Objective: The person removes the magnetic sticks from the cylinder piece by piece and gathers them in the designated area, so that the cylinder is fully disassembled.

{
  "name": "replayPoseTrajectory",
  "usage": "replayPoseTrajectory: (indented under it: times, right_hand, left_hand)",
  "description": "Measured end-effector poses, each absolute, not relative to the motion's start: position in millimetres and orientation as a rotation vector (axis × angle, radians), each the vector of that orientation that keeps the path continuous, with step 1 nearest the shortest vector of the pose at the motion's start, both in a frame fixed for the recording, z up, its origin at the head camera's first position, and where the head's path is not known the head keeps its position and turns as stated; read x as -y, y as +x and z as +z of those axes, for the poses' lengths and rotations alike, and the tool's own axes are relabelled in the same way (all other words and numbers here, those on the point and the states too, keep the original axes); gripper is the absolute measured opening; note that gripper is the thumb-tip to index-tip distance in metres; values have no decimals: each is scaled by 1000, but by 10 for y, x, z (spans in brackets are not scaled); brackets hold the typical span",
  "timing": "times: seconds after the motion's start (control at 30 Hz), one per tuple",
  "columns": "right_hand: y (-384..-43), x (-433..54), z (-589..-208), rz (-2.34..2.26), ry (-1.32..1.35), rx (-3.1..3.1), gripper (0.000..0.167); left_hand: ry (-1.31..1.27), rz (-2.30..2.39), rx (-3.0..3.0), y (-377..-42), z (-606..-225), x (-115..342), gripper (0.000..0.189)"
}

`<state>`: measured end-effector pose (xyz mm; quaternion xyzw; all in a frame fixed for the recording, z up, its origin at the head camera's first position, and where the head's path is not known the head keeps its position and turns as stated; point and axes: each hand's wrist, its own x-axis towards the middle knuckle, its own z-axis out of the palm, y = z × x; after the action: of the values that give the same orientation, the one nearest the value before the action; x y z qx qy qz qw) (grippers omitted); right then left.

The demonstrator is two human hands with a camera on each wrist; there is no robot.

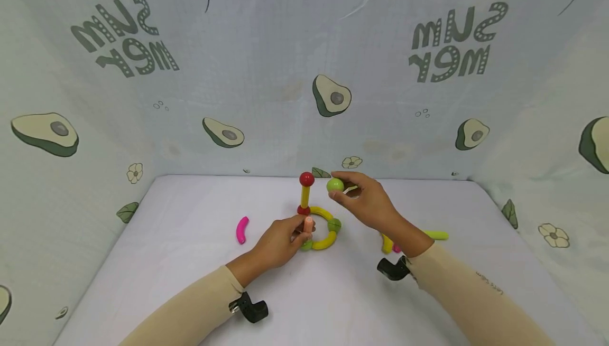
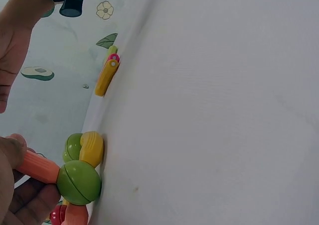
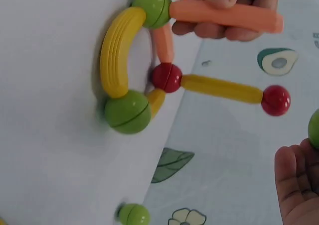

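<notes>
My left hand point(image 1: 280, 240) pinches an upright orange stick point(image 3: 227, 15), whose lower end meets a green ball point(image 2: 79, 182) at the ring's near side. The ring on the table joins yellow curved pieces point(image 1: 325, 241), an orange piece point(image 3: 163, 43), green balls point(image 3: 128, 111) and a red ball point(image 3: 166, 77). From that red ball rises a yellow stick point(image 1: 305, 197) topped by another red ball point(image 1: 306, 179). Right of this top, my right hand point(image 1: 368, 200) holds a loose green ball point(image 1: 335, 185) between thumb and fingers, above the table.
A pink curved piece point(image 1: 242, 230) lies left of the ring. Beyond my right forearm are a yellow piece point(image 1: 387, 243), a pink piece point(image 1: 397, 249) and a lime stick point(image 1: 436, 235). Another green ball point(image 3: 134, 214) rests on the table towards the printed cloth backdrop point(image 1: 285, 87).
</notes>
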<state>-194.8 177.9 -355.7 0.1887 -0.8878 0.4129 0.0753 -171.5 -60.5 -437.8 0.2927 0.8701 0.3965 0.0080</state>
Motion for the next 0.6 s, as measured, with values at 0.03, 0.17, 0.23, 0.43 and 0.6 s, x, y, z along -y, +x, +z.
replayPoseTrajectory:
  times: [0.03,0.17,0.23,0.43,0.6]
  right_hand:
    - [-1974,-1818,-3555,1219,544,2674,52]
    - [-2073,-1960,-3568,1183,436,2733,56]
    - [-2114,-2021,-3580,1164,389,2757,56]
    - [-2213,-2190,-3621,1085,286,2830,51]
    - [-2312,-2333,-3679,1028,258,2863,48]
  left_hand:
    - [913,1239,-2721,-1713,-4378,604,28]
    - [896,1238,-2723,-1707,-4379,598,28]
    - [894,1237,-2721,-1705,-4381,598,28]
    - [889,1230,-2717,-1707,-4380,599,27]
    - [889,1226,-2723,-1710,-4381,600,25]
